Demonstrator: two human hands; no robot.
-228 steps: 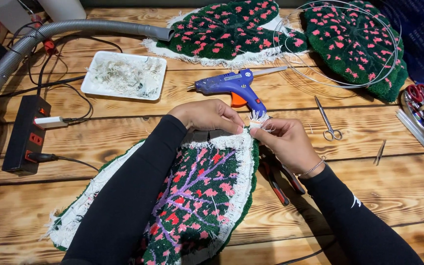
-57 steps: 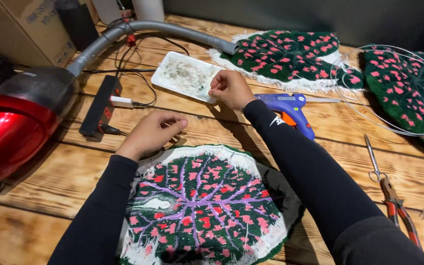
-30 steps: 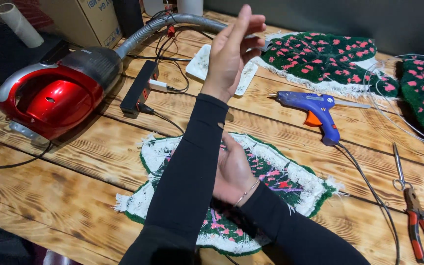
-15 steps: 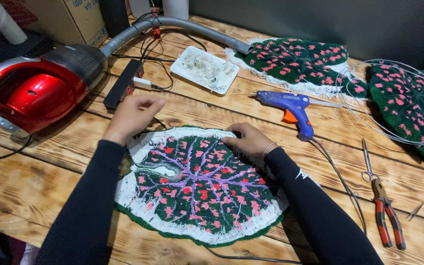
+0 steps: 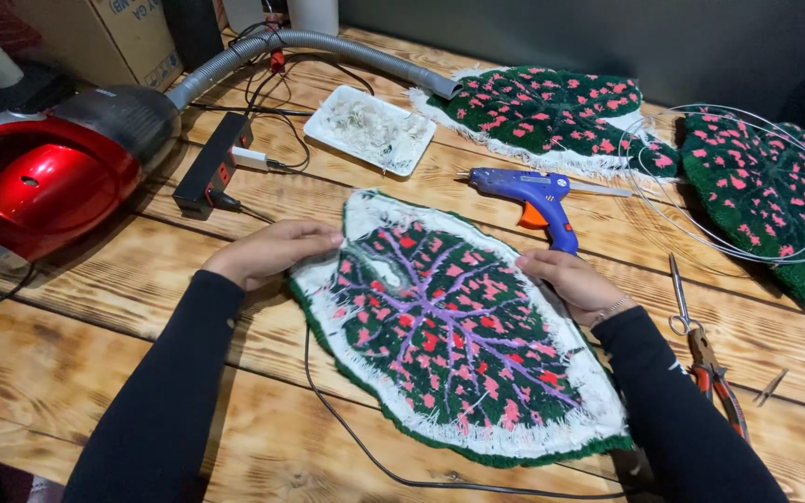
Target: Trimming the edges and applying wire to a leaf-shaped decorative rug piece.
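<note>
A leaf-shaped tufted rug piece (image 5: 449,335), green with pink spots, purple veins and a white cloth border, lies back side up on the wooden table (image 5: 95,354). My left hand (image 5: 272,251) grips its left edge near the tip. On the opposite side, my right hand (image 5: 575,279) holds its right edge. A blue glue gun (image 5: 533,191) with an orange trigger rests just beyond the right hand.
A red vacuum cleaner (image 5: 39,177) with grey hose (image 5: 309,42) sits at left, beside a black power strip (image 5: 211,168). A white tray of scraps (image 5: 375,130), two more green-pink leaf rugs (image 5: 552,112) (image 5: 775,196), a wire hoop (image 5: 729,186), scissors (image 5: 680,293) and pliers (image 5: 715,373) lie around.
The rug piece has turned so its tip points to the far left. Both hands have moved out to its opposite edges; earlier the right hand was raised, then pressed on the rug.
</note>
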